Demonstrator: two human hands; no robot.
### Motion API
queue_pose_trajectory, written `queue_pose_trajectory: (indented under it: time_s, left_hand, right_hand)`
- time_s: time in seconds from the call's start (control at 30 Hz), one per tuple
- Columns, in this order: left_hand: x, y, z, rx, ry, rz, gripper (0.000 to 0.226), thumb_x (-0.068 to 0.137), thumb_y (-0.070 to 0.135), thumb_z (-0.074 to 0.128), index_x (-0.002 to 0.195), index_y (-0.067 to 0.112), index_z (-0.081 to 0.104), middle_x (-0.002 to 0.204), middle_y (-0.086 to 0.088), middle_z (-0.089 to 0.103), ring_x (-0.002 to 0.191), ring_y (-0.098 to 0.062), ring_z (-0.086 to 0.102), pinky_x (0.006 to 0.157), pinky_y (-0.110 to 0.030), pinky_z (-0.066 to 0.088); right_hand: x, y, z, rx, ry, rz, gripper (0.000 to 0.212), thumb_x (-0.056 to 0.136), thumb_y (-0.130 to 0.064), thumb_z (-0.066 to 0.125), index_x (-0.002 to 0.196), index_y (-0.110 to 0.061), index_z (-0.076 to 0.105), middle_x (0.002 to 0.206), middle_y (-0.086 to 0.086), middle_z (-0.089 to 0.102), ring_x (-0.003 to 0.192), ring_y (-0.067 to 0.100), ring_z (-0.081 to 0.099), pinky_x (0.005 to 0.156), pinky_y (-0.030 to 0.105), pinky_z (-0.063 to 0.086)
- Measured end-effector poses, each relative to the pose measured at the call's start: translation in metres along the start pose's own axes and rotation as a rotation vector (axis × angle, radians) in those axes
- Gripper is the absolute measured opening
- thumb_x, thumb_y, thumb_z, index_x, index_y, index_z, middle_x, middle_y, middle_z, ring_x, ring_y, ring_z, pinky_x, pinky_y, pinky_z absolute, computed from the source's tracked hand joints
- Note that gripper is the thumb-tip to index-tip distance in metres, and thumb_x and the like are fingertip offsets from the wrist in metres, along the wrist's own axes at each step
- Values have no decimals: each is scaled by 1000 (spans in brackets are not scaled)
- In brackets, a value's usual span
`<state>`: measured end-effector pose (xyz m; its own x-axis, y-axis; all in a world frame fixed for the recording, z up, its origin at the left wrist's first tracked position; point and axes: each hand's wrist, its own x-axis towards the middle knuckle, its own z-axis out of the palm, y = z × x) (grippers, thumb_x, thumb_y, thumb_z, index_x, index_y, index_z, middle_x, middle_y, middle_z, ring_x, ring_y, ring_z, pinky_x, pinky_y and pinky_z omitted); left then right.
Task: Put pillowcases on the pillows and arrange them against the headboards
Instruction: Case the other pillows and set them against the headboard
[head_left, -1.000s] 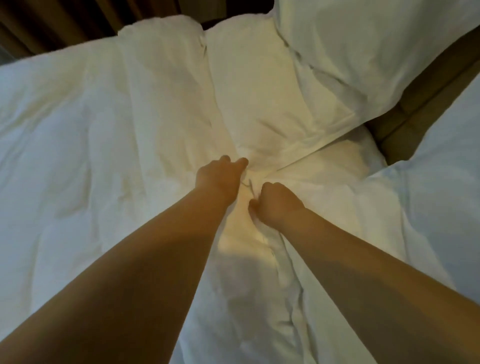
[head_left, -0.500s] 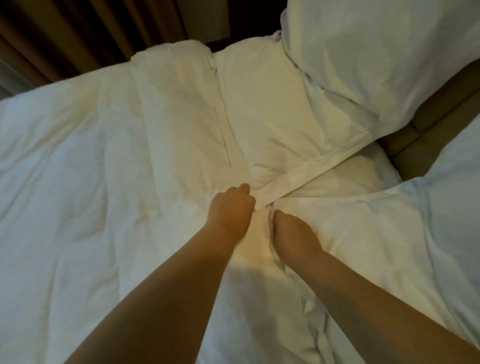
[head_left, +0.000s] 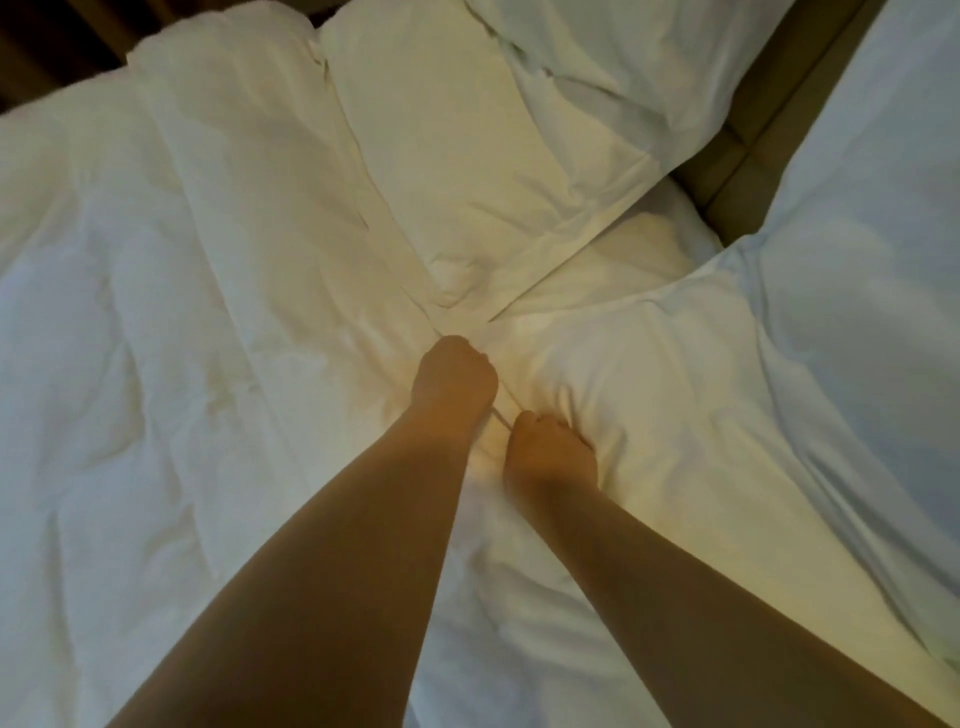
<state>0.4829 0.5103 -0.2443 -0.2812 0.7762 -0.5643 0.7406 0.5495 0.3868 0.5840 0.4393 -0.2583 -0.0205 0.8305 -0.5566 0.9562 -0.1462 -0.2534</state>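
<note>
Pillow (head_left: 649, 364), white: lies mid-bed, its near corner gripped by right hand (head_left: 550, 452), fingers curled into it. Beside it, left hand (head_left: 454, 376), fingers curled, pinches a cloth fold (head_left: 501, 415). Duvet (head_left: 156, 312) to the left; second pillow (head_left: 467, 156) beyond; third pillow (head_left: 623, 62) by brown headboard (head_left: 753, 119).

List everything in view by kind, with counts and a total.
White fabric pillows: 3, counting the nearest pillow, taken to run on to the far right
Bare hands gripping it: 2, left hand, right hand
White quilted duvet: 1
Brown padded headboard: 1
Total: 7
</note>
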Motion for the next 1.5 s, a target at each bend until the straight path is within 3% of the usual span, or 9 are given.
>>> queue_pose_trajectory:
  time_s: [0.17, 0.27, 0.47, 0.67, 0.83, 0.93, 1.1, 1.27, 1.5]
  left_hand:
    - [-1, -29, -13, 39, 148, -51, 31, 98, 30, 48, 103, 3, 61, 102, -12, 63, 91, -25, 59, 72, -27, 37]
    - [-2, -41, -20, 9, 130, -65, 26, 95, 32, 52, 100, 8, 61, 96, -10, 61, 95, -28, 60, 73, -30, 39]
    - [-48, -31, -7, 241, 304, 287, 45, 87, 28, 67, 118, 11, 40, 111, -8, 52, 96, -24, 56, 75, -33, 48]
    - [-114, -52, 46, 670, 37, 983, 16, 73, 10, 70, 87, 10, 61, 84, -10, 59, 70, -31, 56, 57, -34, 41]
    - [-145, -45, 72, 842, 80, 1247, 13, 71, 1, 56, 77, 8, 65, 81, -12, 59, 71, -31, 56, 58, -36, 45]
    - [-158, -38, 84, 905, 75, 1375, 26, 73, 7, 42, 65, 8, 66, 79, -10, 60, 70, -30, 56, 58, -33, 43]
    - [-166, -47, 60, 1054, 121, 1291, 3, 73, 13, 71, 75, 12, 69, 83, -6, 59, 81, -27, 55, 66, -33, 39]
    - [-191, -47, 51, 1228, 79, 1114, 21, 90, 13, 52, 107, 15, 64, 109, -5, 51, 107, -25, 46, 86, -33, 37]
    - [-256, -41, 86, 964, -35, 1129, 28, 93, 23, 51, 120, 19, 56, 122, -6, 51, 114, -26, 46, 91, -34, 38]
  right_hand:
    - [-2, -9, 17, -139, 389, -179, 33, 83, -4, 41, 61, -17, 61, 55, 3, 55, 43, 21, 54, 38, 24, 35]
    - [-4, -12, 29, -155, 382, -253, 25, 72, -9, 46, 51, -18, 57, 46, 0, 50, 34, 18, 48, 34, 20, 29]
    - [-48, 14, 26, 60, 355, -124, 10, 57, -9, 61, 67, -12, 59, 60, 7, 61, 51, 28, 62, 44, 28, 48]
    - [-136, 76, 60, -33, 343, 74, 20, 71, -11, 46, 74, -7, 65, 69, 12, 65, 60, 31, 64, 57, 33, 53]
    - [-161, 91, 66, -11, 241, 191, 12, 61, -2, 74, 69, -5, 65, 68, 12, 65, 62, 33, 66, 50, 35, 51]
    - [-168, 102, 69, 14, 242, 138, 12, 68, -3, 54, 59, -6, 60, 61, 13, 61, 55, 33, 63, 45, 33, 49]
    - [-191, 100, 57, -105, 432, 26, 23, 69, -4, 38, 57, -8, 58, 57, 12, 57, 49, 31, 58, 46, 30, 48]
    - [-213, 96, 50, -7, 254, 152, 28, 95, -8, 37, 116, -6, 56, 120, 13, 56, 114, 32, 52, 95, 37, 40]
    - [-274, 127, 72, 290, 350, 339, 28, 84, 1, 46, 109, -2, 59, 112, 16, 56, 105, 34, 52, 84, 39, 44]
